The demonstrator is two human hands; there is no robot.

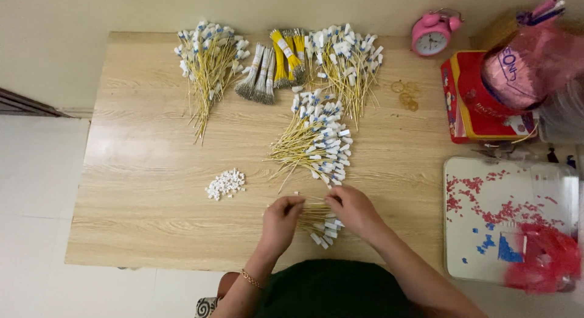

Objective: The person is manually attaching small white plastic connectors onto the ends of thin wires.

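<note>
My left hand (281,220) and my right hand (354,209) meet over a small bundle of yellow wires with white end caps (320,223) near the front edge of the wooden table (146,172). Both hands pinch this bundle, the left at the bare wire ends, the right by the capped ends. A gold bracelet sits on my left wrist. Just beyond the hands lies a larger pile of capped yellow wires (316,141). A little heap of loose white caps (225,183) rests to the left of my left hand.
At the table's far edge lie two more capped-wire piles (208,56) (348,59) and tied wire bundles (272,65). A pink alarm clock (431,34), a red tin (477,105), a pink plastic bag (520,68) and rubber bands (406,94) stand right. A clear lidded box (508,217) sits near right.
</note>
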